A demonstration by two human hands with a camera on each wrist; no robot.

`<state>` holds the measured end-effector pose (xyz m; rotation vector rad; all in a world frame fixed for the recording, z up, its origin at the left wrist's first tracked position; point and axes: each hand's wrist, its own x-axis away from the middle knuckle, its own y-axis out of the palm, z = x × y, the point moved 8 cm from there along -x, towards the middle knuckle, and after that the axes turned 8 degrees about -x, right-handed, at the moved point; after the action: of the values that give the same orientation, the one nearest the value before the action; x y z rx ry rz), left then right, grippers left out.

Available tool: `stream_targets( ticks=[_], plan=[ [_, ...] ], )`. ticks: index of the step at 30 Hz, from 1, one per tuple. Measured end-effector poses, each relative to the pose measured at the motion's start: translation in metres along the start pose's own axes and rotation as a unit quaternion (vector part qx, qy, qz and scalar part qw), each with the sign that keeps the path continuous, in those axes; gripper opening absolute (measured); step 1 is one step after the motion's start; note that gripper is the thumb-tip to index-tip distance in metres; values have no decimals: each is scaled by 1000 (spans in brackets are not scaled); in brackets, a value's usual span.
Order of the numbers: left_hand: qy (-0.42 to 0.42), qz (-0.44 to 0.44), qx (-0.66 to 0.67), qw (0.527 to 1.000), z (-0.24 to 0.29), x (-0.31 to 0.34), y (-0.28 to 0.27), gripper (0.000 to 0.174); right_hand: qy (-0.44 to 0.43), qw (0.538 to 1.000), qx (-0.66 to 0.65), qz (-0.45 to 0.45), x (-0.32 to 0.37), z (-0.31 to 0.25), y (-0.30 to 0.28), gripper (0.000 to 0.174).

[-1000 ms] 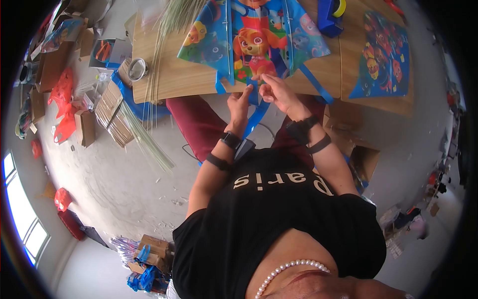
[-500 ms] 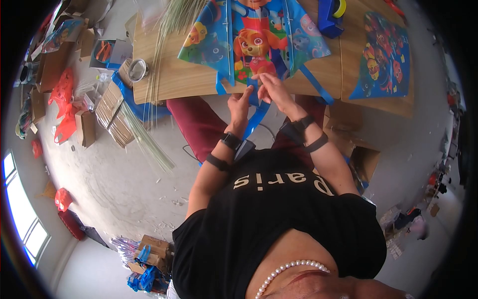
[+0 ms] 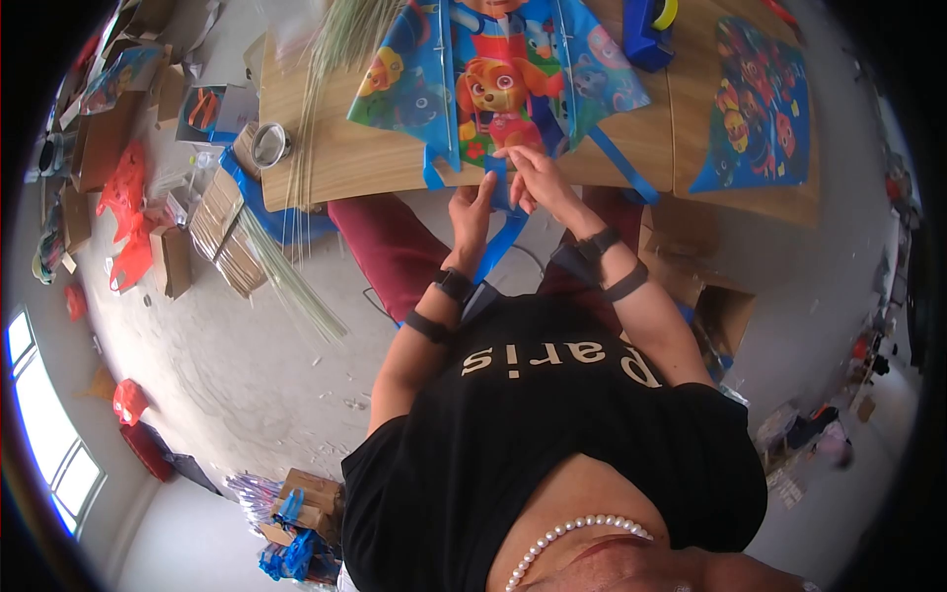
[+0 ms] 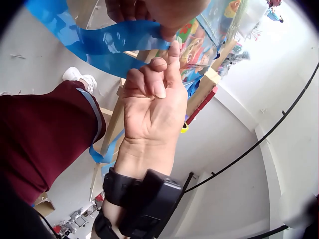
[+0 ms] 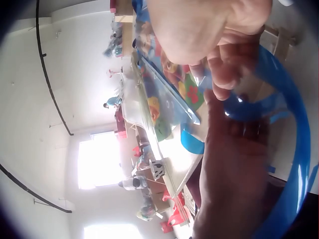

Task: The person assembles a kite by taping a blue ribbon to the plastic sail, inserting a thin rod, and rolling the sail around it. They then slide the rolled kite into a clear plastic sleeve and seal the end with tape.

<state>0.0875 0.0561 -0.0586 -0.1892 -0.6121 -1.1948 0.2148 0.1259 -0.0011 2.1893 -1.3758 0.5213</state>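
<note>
A blue strip (image 3: 499, 180) hangs from the bottom of a printed cartoon kite (image 3: 501, 94) at the table's near edge. The left hand (image 3: 472, 212) grips the strip, its thumb pressed on it in the left wrist view. Opposite it, the right hand (image 3: 547, 189) has its index finger stretched to the strip (image 4: 119, 42) beside the left thumb, its other fingers curled at the strip; the fingertip contact is partly hidden. Seen from the right wrist, the right hand (image 5: 204, 35) is above the left hand (image 5: 234, 159), the strip (image 5: 294, 114) looping beside them.
On the table (image 3: 631, 158), a blue tape dispenser (image 3: 646, 39) stands behind the kite's right side, and another printed sheet (image 3: 755, 109) lies at the right. Long thin rods (image 3: 316, 109) and a metal ring-shaped object (image 3: 270, 145) are at the left. Boxes and red bags surround the floor at left.
The kite and the table have shifted slightly left in the head view. The left hand has moved slightly left; the right hand's fingers have shifted a little while staying at the strip.
</note>
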Motion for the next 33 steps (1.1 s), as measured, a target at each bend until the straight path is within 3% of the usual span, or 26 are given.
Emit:
stream_targets(
  ticks=[3, 14, 23, 26, 28, 29, 31, 33],
  plan=[
    [-68, 14, -14, 997, -10, -2, -3, 43, -7, 1000, 0, -1, -2, 0, -1, 42],
    [-60, 28, 47, 997, 7, -4, 8, 36, -16, 1000, -14, -7, -3, 2, 0, 41],
    [-54, 33, 52, 997, -7, -13, 6, 37, -76, 976, 199, -43, 4, -25, -7, 33],
    [-57, 36, 46, 997, -11, -16, 5, 39, -90, 953, 283, -64, -2, -30, -13, 35],
    [-55, 38, 44, 997, -15, -19, 4, 39, -218, 918, 331, -2, -2, -53, -16, 36],
    [-46, 43, 41, 997, -16, -20, 3, 39, -218, 917, 333, -3, -5, -56, -17, 36],
    [-36, 48, 40, 997, -16, -21, 2, 39, -308, 850, 413, 110, -2, -78, -25, 40],
    [-32, 47, 45, 997, -13, -18, 3, 42, -342, 823, 438, 118, -4, -79, -15, 46]
  ],
)
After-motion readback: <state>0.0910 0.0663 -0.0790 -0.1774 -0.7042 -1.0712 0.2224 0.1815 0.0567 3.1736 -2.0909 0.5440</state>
